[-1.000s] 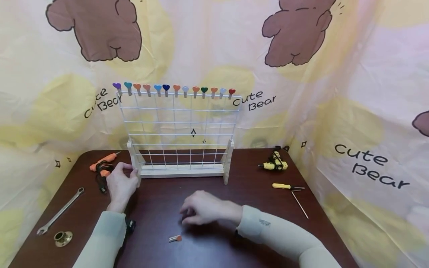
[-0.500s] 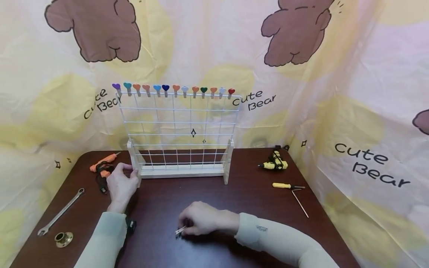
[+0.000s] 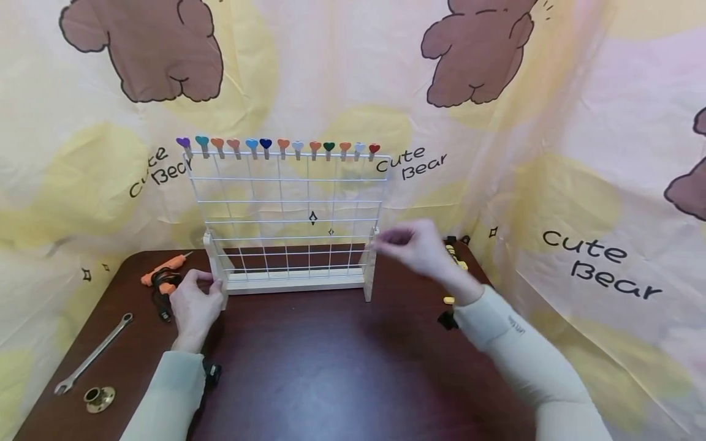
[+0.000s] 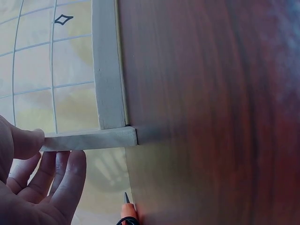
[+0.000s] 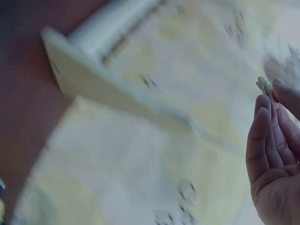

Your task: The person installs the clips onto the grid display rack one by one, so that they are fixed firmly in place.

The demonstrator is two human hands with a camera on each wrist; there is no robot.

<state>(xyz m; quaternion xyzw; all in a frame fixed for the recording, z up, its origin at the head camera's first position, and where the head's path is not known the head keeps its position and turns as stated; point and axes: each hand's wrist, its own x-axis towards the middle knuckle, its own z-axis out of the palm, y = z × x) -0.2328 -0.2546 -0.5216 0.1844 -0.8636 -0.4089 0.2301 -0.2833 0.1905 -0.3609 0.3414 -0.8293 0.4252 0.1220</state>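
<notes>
A white wire grid rack stands upright in a pale wooden base at the back of the table. Along its top wire runs a row of small clothespins with hearts of several colours. My left hand holds the left wooden side foot, thumb on one face and fingers on the other in the left wrist view. Raised beside the rack's right post, my right hand pinches a small wooden clothespin between thumb and fingertips. Most of that clothespin's heart is hidden by the thumb.
On the left lie an orange corded tool, a wrench and a brass flange. At the right, a yellow tool is partly hidden behind my right arm. Patterned cloth walls enclose the table.
My right hand has picked up the clothespin from the table and carried it up and right, near the rack's right post. My left hand has stayed on the side foot.
</notes>
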